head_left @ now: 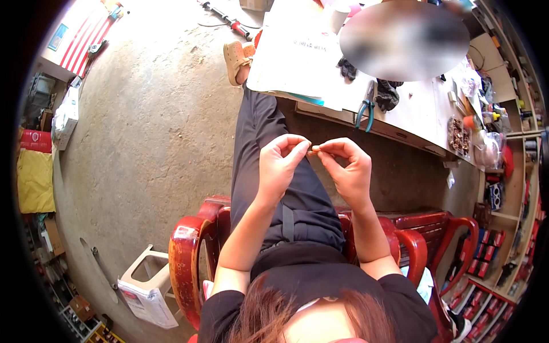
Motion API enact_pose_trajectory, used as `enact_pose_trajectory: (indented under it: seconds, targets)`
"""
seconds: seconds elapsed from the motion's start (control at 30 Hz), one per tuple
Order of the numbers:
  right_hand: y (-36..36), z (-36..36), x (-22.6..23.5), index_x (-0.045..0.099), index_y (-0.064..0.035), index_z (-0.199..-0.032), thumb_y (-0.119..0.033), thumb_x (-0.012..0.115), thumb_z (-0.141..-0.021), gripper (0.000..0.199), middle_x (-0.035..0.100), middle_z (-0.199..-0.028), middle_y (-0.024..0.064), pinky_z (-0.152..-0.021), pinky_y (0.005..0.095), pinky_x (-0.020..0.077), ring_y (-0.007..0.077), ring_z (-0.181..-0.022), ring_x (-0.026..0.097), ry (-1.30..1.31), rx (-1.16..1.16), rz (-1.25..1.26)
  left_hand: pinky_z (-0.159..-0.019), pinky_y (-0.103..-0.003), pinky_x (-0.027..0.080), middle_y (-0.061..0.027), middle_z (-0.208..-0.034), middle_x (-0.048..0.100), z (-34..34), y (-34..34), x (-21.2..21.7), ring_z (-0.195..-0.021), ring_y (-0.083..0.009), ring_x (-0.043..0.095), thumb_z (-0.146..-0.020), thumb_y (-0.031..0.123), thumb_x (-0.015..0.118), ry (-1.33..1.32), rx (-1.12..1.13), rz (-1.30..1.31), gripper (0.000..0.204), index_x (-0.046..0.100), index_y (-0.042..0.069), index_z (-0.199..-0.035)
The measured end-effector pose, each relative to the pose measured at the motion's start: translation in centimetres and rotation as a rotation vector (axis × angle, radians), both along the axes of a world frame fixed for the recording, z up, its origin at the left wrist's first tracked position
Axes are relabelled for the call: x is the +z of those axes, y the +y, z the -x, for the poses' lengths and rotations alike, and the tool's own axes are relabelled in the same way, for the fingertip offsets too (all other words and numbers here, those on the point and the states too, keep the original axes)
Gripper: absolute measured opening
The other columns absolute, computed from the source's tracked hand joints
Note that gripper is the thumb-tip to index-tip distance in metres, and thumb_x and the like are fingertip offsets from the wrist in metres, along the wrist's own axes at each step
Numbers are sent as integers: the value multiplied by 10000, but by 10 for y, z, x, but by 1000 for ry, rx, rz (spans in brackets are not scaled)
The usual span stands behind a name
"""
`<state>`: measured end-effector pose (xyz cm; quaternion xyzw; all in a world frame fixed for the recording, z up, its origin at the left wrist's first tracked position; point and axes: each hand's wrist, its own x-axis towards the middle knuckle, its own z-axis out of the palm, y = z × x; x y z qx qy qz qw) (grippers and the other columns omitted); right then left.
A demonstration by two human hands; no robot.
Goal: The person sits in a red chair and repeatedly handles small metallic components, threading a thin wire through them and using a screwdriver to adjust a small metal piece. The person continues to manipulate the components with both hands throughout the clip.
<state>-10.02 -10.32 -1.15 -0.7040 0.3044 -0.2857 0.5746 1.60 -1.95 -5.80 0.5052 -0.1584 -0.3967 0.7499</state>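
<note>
My left hand and my right hand meet fingertip to fingertip above my lap. Both are closed in a pinch, thumb against forefinger. Between the fingertips is a tiny brownish thing, too small and too covered to name. Just beyond my right hand, pliers with teal handles lie at the desk's near edge, their handles jutting over it. Beside them lie a black glove and another black bundle, perhaps its pair.
White paper sheets cover the left of the desk. A box of small brown parts sits at its right. Red wooden chairs surround me. A beige stool stands on the floor at left. Crowded shelves line the right side.
</note>
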Motion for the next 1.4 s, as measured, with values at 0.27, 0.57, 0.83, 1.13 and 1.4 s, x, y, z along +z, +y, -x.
enact_pose_trajectory:
  seconds: [0.27,0.57,0.83,1.13,1.4]
  targets:
    - [-8,1,-3,614,42,-961,58,640,-863,102,702,-936,124,-824,250,528,143,-894,670,-181,-42,-297,-506,-163,342,12,-786,569,-1,9,10,-549,-23,440,-984,137,523,78,-161,-34,206,632,11,-1105]
    - [-9,-2,-7,615,35,-962,60,642,-862,107,702,-955,127,-839,255,530,140,-908,668,-222,-73,-330,-564,-153,405,19,-785,633,11,9,14,-656,-5,534,-902,74,661,-99,-97,-42,153,648,-11,-1029]
    - [-7,2,-1,607,29,-960,64,649,-853,120,702,-943,110,-811,239,526,123,-885,660,-181,-13,-362,-598,-166,428,13,-792,653,7,10,9,-703,-12,557,-878,63,684,-19,-103,-59,109,679,-15,-954]
    - [-1,7,-1,619,24,-925,70,655,-838,104,704,-904,89,-795,238,517,119,-862,661,-35,25,-159,-518,-167,344,23,-725,609,-9,19,3,-574,-25,460,-852,101,693,324,-285,-48,120,703,12,-932]
    - [12,-4,7,672,4,-902,77,674,-792,132,655,-825,91,-705,275,525,172,-752,649,140,148,441,-521,-169,339,30,-694,599,-14,31,-4,-584,-17,467,-820,113,694,254,-238,-44,64,691,49,-830]
